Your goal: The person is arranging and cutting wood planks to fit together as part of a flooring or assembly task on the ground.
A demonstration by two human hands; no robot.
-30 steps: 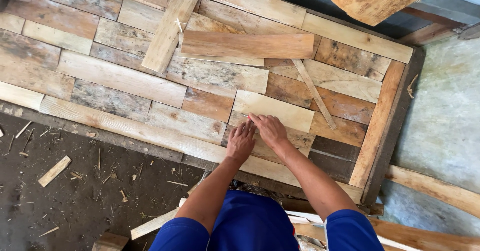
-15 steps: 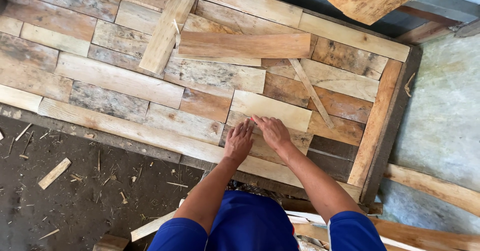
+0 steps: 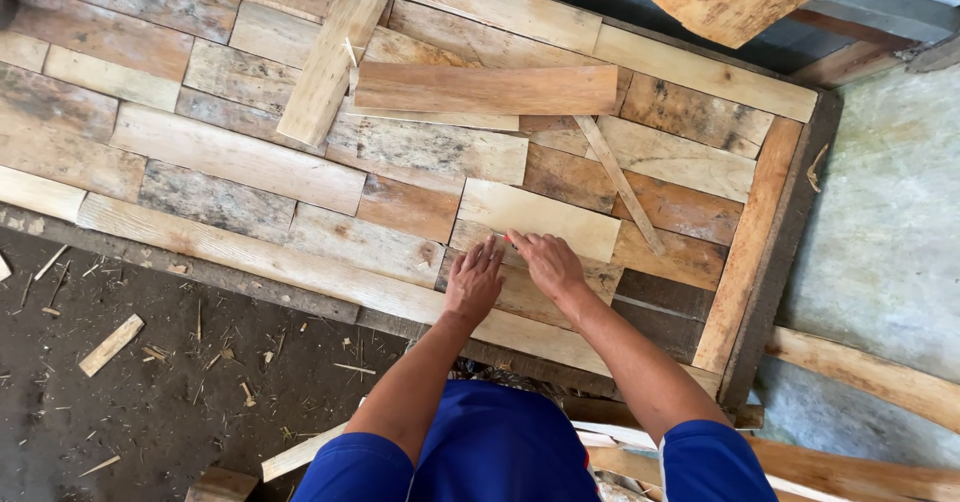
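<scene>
**Both hands flat on a board in the wooden panel**

From my feed I look straight down on a patchwork panel [image 3: 250,162] of mixed boards, pale, grey and reddish, laid side by side inside a dark frame [image 3: 790,222].

My left hand [image 3: 473,282] lies palm down, fingers spread and stretched forward, on a short board [image 3: 520,287] near the panel's lower edge. It grips nothing; it only presses on the wood. My right hand [image 3: 545,262] sits just beside it, also open and flat, its fingertips at the seam where that board meets the pale plank [image 3: 540,220] above it. The two hands nearly touch; I cannot tell if they do. Neither has hold of anything.

The board under them lies between the pale plank and a long light strip [image 3: 300,262] that runs along the panel's lower edge.

Higher up, three loose pieces rest on top of the panel: a flat brown plank [image 3: 487,89] lying crosswise, a lighter plank [image 3: 330,62] tilted beside it, touching its left end, and a thin slat [image 3: 620,184] slanting down to the right.

Below the panel, dark ground [image 3: 150,402] holds wood chips and splinters. To the right is a grey concrete floor [image 3: 890,212].
</scene>
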